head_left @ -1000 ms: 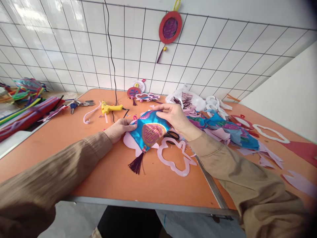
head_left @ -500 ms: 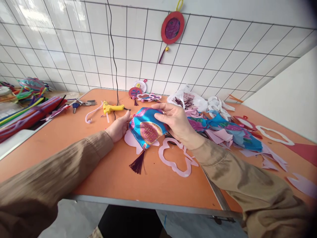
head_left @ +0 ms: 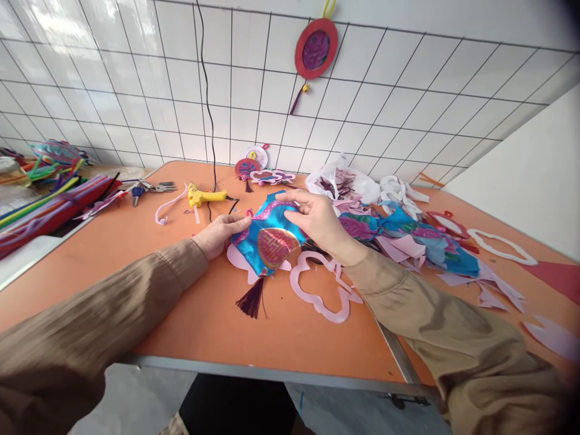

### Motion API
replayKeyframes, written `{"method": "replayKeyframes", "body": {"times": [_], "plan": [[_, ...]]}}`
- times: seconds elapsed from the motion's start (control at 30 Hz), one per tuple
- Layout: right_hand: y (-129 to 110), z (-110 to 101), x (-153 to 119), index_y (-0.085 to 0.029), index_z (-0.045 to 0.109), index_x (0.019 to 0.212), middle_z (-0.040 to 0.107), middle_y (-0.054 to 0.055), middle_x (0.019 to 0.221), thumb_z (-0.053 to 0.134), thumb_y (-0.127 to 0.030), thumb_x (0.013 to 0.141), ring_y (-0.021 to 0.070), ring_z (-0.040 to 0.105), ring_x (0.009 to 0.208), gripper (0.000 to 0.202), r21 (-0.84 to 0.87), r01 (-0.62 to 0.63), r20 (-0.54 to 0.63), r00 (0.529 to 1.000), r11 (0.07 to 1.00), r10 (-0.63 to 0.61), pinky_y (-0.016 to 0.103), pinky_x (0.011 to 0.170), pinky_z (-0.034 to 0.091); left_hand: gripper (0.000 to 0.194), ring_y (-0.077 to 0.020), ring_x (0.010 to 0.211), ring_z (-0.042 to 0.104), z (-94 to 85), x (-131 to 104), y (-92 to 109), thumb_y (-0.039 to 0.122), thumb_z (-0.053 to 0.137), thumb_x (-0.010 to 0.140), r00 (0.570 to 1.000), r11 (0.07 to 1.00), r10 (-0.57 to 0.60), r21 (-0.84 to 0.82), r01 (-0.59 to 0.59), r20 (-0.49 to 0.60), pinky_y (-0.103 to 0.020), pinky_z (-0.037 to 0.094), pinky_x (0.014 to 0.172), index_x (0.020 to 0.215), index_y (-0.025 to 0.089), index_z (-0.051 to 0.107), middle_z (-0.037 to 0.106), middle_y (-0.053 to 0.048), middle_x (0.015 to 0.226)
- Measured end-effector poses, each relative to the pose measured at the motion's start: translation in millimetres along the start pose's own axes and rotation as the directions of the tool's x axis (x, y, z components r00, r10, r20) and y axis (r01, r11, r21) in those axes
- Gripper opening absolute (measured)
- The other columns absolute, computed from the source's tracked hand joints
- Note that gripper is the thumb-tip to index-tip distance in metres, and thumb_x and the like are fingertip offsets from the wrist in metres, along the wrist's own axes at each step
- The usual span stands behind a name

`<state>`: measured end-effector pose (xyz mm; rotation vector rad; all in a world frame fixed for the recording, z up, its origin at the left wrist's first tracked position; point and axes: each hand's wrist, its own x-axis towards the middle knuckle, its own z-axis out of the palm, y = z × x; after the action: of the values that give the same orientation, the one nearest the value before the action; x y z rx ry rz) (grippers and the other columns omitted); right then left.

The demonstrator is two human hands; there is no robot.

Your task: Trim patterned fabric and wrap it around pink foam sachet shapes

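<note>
Between my hands is a shiny blue piece of brocade fabric with a gold and magenta round pattern. My left hand pinches its left edge, thumb on top. At its upper right edge, my right hand grips it between thumb and fingers. A dark purple tassel sticks out below the fabric onto the table; how it is joined is hidden. Under the fabric lies a pink paper shape, mostly covered. Beside it, to the right, rests a pink cloud-shaped paper frame.
A yellow glue gun lies at the back left, its cord near pliers. Fabric and paper scraps spread to the right, with a plastic bag behind. Colourful pipe cleaners are bundled at the far left. A round ornament hangs on the wall.
My left thumb has come down onto the fabric's left edge. The fabric has flattened out and shifted slightly left, while my right hand keeps its grip.
</note>
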<state>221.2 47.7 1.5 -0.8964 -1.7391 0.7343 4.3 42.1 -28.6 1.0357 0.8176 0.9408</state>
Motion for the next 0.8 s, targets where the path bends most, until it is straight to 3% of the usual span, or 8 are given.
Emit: {"method": "replayKeyframes", "body": {"times": [0.17, 0.3, 0.4, 0.57, 0.7, 0.8], "plan": [[-14.2, 0.4, -4.1, -0.02, 0.077, 0.098, 0.073, 0.007, 0.117, 0.066, -0.017, 0.071, 0.0239, 0.07, 0.105, 0.03, 0.112, -0.015, 0.089, 0.996, 0.994, 0.005, 0.037, 0.086, 0.06, 0.048, -0.026, 0.076, 0.074, -0.8, 3.9, 1.3, 0.062, 0.065, 0.083, 0.998, 0.996, -0.061, -0.07, 0.063, 0.033, -0.033, 0.058, 0.073, 0.079, 0.015, 0.075, 0.077, -0.011, 0.077], [-21.7, -0.2, -7.6, -0.022, 0.076, 0.105, 0.074, 0.006, 0.114, 0.071, -0.025, 0.072, 0.0241, 0.072, 0.099, 0.034, 0.266, -0.109, 0.183, 0.981, 0.958, 0.06, 0.042, 0.086, 0.061, 0.051, -0.0263, 0.08, 0.074, -6.5, 8.7, -0.3, 0.062, 0.052, 0.091, 0.995, 0.989, -0.097, -0.106, 0.1, 0.033, -0.033, 0.058, 0.072, 0.092, 0.018, 0.076, 0.078, -0.011, 0.08], [-17.0, 0.0, -6.3, -0.022, 0.076, 0.105, 0.074, 0.006, 0.114, 0.069, -0.024, 0.072, 0.0246, 0.07, 0.104, 0.033, 0.224, -0.079, 0.159, 0.986, 0.971, 0.044, 0.042, 0.089, 0.06, 0.057, -0.0241, 0.076, 0.073, -8.2, 9.0, -0.8, 0.062, 0.045, 0.094, 0.992, 0.986, -0.12, -0.112, 0.124, 0.042, -0.031, 0.057, 0.07, 0.09, 0.015, 0.076, 0.077, -0.012, 0.079], [-6.0, 4.4, -4.8, -0.023, 0.078, 0.102, 0.073, 0.007, 0.116, 0.059, -0.012, 0.074, 0.0247, 0.068, 0.111, 0.036, -0.081, 0.11, 0.172, 0.981, 0.991, -0.095, 0.042, 0.099, 0.054, 0.06, -0.0218, 0.062, 0.068, -4.6, 5.8, -0.6, 0.07, 0.056, 0.084, 0.993, 0.994, -0.1, -0.037, 0.102, 0.064, -0.029, 0.054, 0.056, 0.078, 0.014, 0.074, 0.071, -0.01, 0.066], [-6.9, 7.9, -7.6, -0.025, 0.079, 0.105, 0.073, 0.006, 0.119, 0.053, -0.005, 0.076, 0.0246, 0.065, 0.119, 0.044, -0.223, 0.246, 0.214, 0.956, 0.943, -0.199, 0.044, 0.107, 0.049, 0.045, -0.0151, 0.049, 0.061, -3.9, 3.5, -2.6, 0.058, 0.076, 0.074, 1.0, 1.0, -0.024, 0.018, 0.024, 0.013, -0.024, 0.045, 0.044, 0.077, 0.013, 0.073, 0.07, -0.007, 0.063], [-7.3, 9.5, -9.1, -0.026, 0.078, 0.108, 0.072, 0.004, 0.124, 0.049, -0.002, 0.075, 0.0234, 0.063, 0.124, 0.051, -0.252, 0.27, 0.224, 0.95, 0.929, -0.216, 0.043, 0.111, 0.047, 0.036, -0.0147, 0.05, 0.061, -4.9, 0.9, -3.3, 0.045, 0.089, 0.063, 0.999, 0.994, -0.022, 0.111, 0.018, 0.043, -0.024, 0.047, 0.048, 0.071, 0.013, 0.074, 0.069, -0.005, 0.06]]}}
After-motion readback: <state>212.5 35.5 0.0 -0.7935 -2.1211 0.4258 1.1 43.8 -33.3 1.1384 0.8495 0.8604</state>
